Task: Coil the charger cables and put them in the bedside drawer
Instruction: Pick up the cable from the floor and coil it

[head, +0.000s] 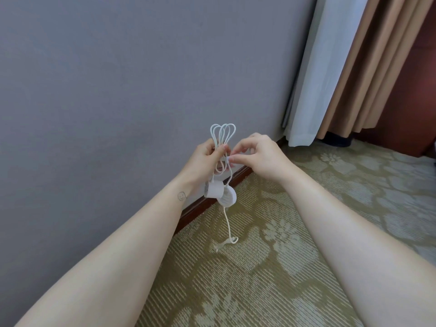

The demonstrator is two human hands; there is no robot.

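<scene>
Forearms [118, 244] out; my left hand [205, 161] clamps the cable loops [223, 133], right hand [259, 154] fingers pinch one strand. Risk: dangling pucks [213, 189] and tail [227, 220] tug loops loose.

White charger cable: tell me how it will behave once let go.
Probably floppy: the white charger cable hangs limp below the left hand. Its loops likely spring apart unless held. The dangling round puck may swing.

White charger cable [223, 135] folded into upright loops, round puck ends [220, 193] hanging below, loose tail dangling downward
</scene>
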